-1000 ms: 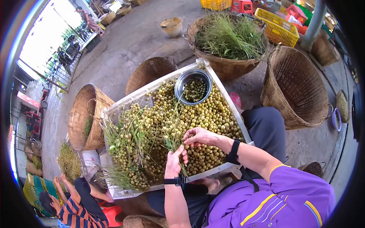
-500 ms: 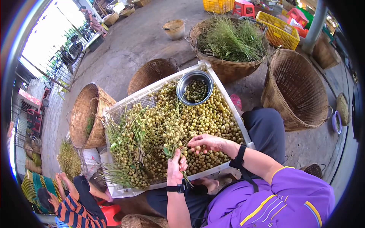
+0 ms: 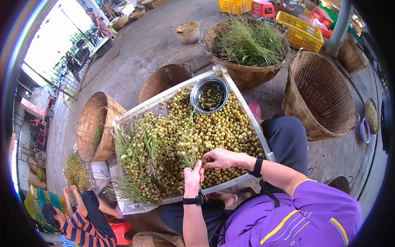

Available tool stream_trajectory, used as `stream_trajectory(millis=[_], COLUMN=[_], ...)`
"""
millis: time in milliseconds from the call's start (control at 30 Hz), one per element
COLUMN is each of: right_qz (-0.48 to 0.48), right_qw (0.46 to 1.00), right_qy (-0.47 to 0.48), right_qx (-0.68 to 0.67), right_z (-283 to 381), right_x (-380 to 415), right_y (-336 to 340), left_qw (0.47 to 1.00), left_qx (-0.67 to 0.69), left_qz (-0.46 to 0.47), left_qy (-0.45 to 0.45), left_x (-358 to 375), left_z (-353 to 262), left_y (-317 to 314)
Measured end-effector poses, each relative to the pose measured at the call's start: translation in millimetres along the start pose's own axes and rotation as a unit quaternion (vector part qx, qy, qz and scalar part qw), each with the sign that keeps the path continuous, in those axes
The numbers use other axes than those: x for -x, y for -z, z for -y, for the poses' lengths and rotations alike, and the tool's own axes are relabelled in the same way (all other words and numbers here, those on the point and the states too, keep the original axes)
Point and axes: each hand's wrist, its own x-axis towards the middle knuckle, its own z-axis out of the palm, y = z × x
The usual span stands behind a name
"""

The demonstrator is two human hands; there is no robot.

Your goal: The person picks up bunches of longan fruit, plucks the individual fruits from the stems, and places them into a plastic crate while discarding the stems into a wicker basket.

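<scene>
My left hand (image 3: 192, 181) is closed round the thin green stems of a fruit bunch (image 3: 190, 146), whose small round yellow-brown fruits look like longans. My right hand (image 3: 220, 158) meets it from the right, fingers bent and pinched near the bunch; what lies between the fingertips is hidden. Both hands are above a white plastic crate (image 3: 269, 157). Loose fruits (image 3: 240, 142) fill its right side, and stemmed bunches (image 3: 142, 160) with leaves are heaped on its left. A metal bowl (image 3: 200, 86) of smaller, darker fruits rests at the crate's far end.
Wicker baskets stand around the crate: one full of green stems (image 3: 251, 43), a large one (image 3: 325, 94) at right, others (image 3: 92, 123) at left. A co-worker in a striped shirt (image 3: 84, 226) sits at lower left. Yellow crates (image 3: 298, 31) and a pail (image 3: 188, 35) are farther back.
My right hand has moved down and left to my left hand, and its spread fingers have drawn together. The left hand still grips the stems, with its thumb slightly farther right.
</scene>
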Motion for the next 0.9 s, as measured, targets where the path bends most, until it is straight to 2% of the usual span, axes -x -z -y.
stream_trajectory(millis=[67, 100, 167, 200, 233, 300, 333, 433, 500, 567, 633, 700, 767, 833, 900], right_qz=[0.05, 0.05, 0.03, 0.031, 0.03, 0.011, 0.021, 0.011, 0.002, -0.023, -0.012, 0.044, 0.06, 0.113, 0.1], right_qw=[0.994, 0.994, 0.995, 0.981, 0.982, 0.947, 0.925, 0.952, 0.95, 0.983, 0.991, 0.995, 0.992, 0.958, 0.953], right_qy=[0.018, 0.018, -0.028, -0.085, -0.083, -0.058, -0.106, -0.042, -0.036, -0.058, -0.052, -0.027, -0.032, -0.039, -0.048], right_qx=[0.096, 0.096, -0.092, -0.17, -0.169, -0.315, -0.363, -0.302, -0.311, -0.172, -0.127, -0.085, -0.108, -0.261, -0.284], right_z=[-2.0, -6.0, -12.4, -11.4, -15.0, -19.6, -10.8, -16.2, -17.4, -5.7, 0.0, -0.7, -10.5, -19.7, -21.7], right_x=[-1.4, -0.4, 2.4, 2.1, 0.8, -2.0, 1.9, -2.5, -3.5, 0.1, 1.6, 2.2, 0.9, 1.4, 2.7], right_y=[6.7, 6.1, 5.4, 4.9, 0.7, -6.4, -5.2, -22.1, -26.6, -20.5, -12.9, -9.7, -11.2, -9.8, -9.8], left_qw=[0.999, 0.999, 0.997, 0.992, 0.984, 0.976, 0.971, 0.966, 0.978, 0.98, 0.984, 0.985, 0.986, 0.982, 0.982], left_qx=[0.014, 0.014, 0.072, 0.113, 0.153, 0.189, 0.206, 0.224, 0.178, 0.168, 0.157, 0.15, 0.143, 0.172, 0.165], left_qz=[-0.03, -0.03, 0.016, 0.043, 0.07, 0.085, 0.086, 0.087, 0.079, 0.071, 0.052, 0.049, 0.046, 0.055, 0.068], left_qy=[-0.012, -0.012, 0.015, 0.033, 0.051, 0.072, 0.08, 0.097, 0.08, 0.076, 0.074, 0.07, 0.067, 0.058, 0.065], left_x=[-3.1, -2.9, -1.4, 0.7, 2.0, 1.5, 2.1, 4.8, 3.0, 2.0, 1.5, 2.1, 0.9, -3.2, -0.3], left_z=[-0.1, -2.1, -8.2, -10.5, -12.2, -13.0, -13.7, -15.3, -10.0, -7.1, -5.4, -4.9, -3.6, -4.6, -6.9], left_y=[4.3, 7.2, 10.9, 9.6, 8.1, 7.1, 5.4, -0.1, -1.3, -0.8, -0.2, -0.7, 1.7, 10.7, 13.0])
